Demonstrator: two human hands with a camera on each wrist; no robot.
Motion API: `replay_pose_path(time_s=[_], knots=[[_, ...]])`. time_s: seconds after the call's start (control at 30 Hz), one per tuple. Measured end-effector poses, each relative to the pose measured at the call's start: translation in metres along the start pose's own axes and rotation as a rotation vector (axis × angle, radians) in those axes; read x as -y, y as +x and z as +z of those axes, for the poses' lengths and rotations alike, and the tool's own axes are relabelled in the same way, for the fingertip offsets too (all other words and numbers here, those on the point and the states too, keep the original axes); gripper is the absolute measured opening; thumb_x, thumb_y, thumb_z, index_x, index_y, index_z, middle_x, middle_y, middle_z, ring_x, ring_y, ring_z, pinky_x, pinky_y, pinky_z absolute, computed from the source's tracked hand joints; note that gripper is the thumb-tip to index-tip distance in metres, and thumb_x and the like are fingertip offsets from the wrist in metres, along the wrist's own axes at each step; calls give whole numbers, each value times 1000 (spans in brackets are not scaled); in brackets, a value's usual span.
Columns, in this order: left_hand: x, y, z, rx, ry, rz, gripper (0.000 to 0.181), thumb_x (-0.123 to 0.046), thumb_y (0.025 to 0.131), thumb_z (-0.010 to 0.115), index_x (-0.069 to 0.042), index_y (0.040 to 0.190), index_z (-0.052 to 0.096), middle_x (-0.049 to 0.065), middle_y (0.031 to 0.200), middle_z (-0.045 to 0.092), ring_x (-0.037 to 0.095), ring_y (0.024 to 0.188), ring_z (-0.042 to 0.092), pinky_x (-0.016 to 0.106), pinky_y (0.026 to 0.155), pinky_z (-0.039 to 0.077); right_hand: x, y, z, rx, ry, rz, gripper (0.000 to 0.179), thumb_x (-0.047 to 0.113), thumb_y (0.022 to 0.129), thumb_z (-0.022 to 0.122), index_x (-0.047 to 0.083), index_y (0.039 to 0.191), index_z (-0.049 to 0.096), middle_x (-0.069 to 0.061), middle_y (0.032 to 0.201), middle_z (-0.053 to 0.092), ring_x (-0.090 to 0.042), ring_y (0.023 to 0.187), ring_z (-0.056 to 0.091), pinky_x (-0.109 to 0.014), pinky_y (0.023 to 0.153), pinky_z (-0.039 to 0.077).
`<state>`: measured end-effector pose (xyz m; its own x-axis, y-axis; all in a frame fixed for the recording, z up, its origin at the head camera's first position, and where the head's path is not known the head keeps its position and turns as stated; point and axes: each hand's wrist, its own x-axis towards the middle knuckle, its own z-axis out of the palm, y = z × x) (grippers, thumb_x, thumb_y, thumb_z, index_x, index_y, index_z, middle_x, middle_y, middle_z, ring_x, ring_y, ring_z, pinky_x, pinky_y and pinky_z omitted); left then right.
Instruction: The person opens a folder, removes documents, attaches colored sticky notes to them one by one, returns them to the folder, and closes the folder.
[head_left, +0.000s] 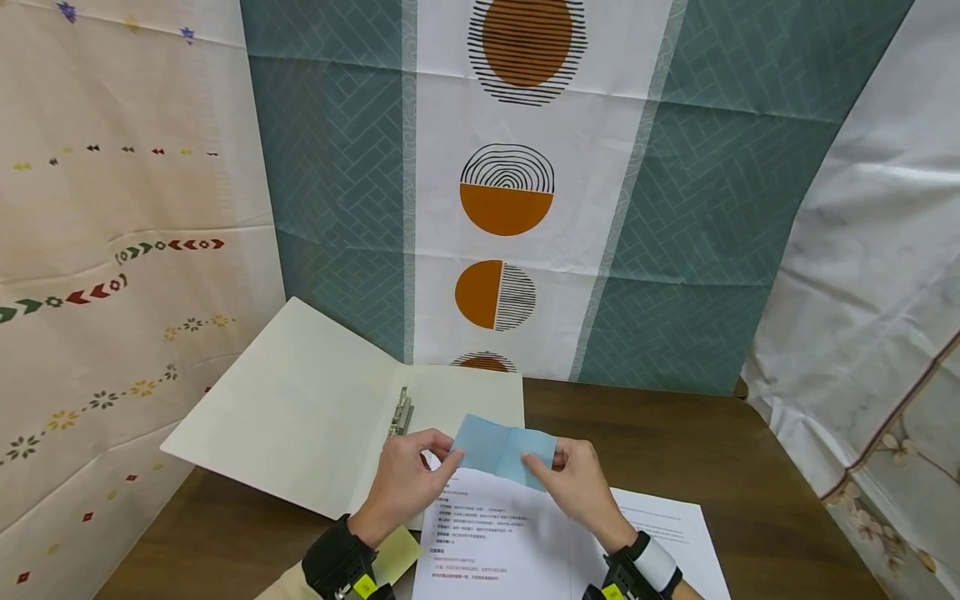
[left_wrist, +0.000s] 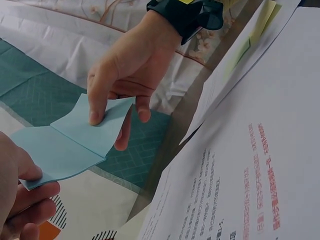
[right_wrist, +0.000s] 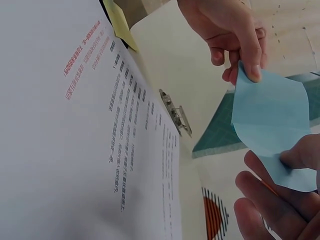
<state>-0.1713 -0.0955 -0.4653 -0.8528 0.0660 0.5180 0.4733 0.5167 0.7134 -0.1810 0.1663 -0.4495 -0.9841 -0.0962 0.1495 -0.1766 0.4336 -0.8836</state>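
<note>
A light blue sticky note (head_left: 491, 446) with a crease across its middle is held up between both hands, above the printed sheets. My left hand (head_left: 408, 471) pinches its left edge between thumb and fingers. The opposite edge is pinched by my right hand (head_left: 577, 483), thumb on the near face and fingers behind. In the left wrist view the blue note (left_wrist: 75, 137) bends slightly along its crease. The right wrist view shows the same note (right_wrist: 270, 110) with a thumb pressed on each end.
An open white folder (head_left: 300, 408) with a metal clip (head_left: 401, 414) lies at the back left of the brown table (head_left: 637, 433). Printed sheets (head_left: 487, 542) lie in front of me, with yellow sticky notes (head_left: 395, 557) at their left. Patterned cloths (head_left: 337, 167) hang behind.
</note>
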Motion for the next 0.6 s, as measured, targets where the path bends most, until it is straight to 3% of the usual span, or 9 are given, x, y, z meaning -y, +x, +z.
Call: replay_pose_path(time_s=[0.23, 0.4, 0.6], knots=[[11, 2, -11, -41, 50, 27, 9, -2, 90, 89, -8, 94, 83, 0, 77, 79, 9, 76, 70, 20, 64, 51, -7, 2, -11, -19, -32, 13, 13, 6, 99, 82, -5, 106, 83, -15, 87, 86, -12, 75, 78, -20, 66, 57], [20, 5, -30, -96, 30, -52, 6, -1, 92, 88, -4, 93, 83, -2, 76, 77, 3, 76, 63, 21, 67, 51, -16, 3, -25, -127, -89, 48, 13, 6, 99, 82, -5, 106, 83, -14, 82, 83, -7, 70, 65, -22, 60, 46], [24, 3, -42, -23, 0, -131, 4, -7, 95, 88, -9, 96, 85, -5, 80, 79, 3, 80, 66, 22, 70, 52, -22, 1, -23, -89, -101, 47, 14, 8, 99, 82, -6, 101, 82, -14, 83, 84, -8, 72, 67, -22, 62, 48]])
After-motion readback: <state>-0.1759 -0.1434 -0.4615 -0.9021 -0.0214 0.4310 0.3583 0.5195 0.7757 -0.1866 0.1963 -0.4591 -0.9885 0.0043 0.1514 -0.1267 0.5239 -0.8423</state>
